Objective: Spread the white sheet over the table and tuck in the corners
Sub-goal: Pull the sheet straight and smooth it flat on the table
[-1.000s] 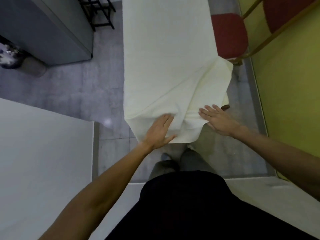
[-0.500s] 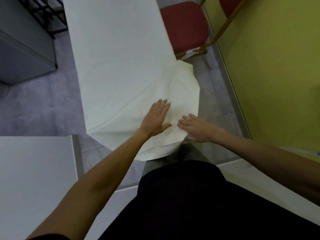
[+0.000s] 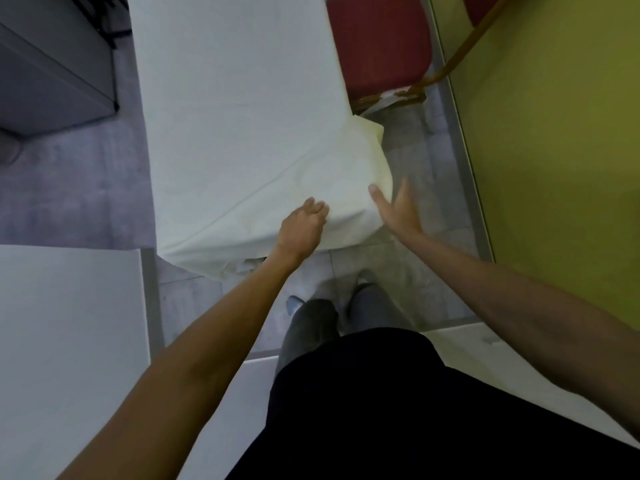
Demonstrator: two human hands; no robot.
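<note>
One white sheet (image 3: 242, 126) covers the long table, which is hidden beneath, and drapes over its near and left edges; the near right corner bulges loose; a narrow strip of grey floor (image 3: 426, 188) separates it from the yellow-green wall (image 3: 554, 150); one red chair (image 3: 377, 43) stands far right; two hands: the left hand (image 3: 301, 225) rests bent-fingered on the near edge, grip unclear; the right hand (image 3: 394, 209) is spread wide, thumb touching the corner.

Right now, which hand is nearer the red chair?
Right. The right hand touches the sheet at the corner nearest the red chair; the left hand rests on the sheet farther left.
</note>
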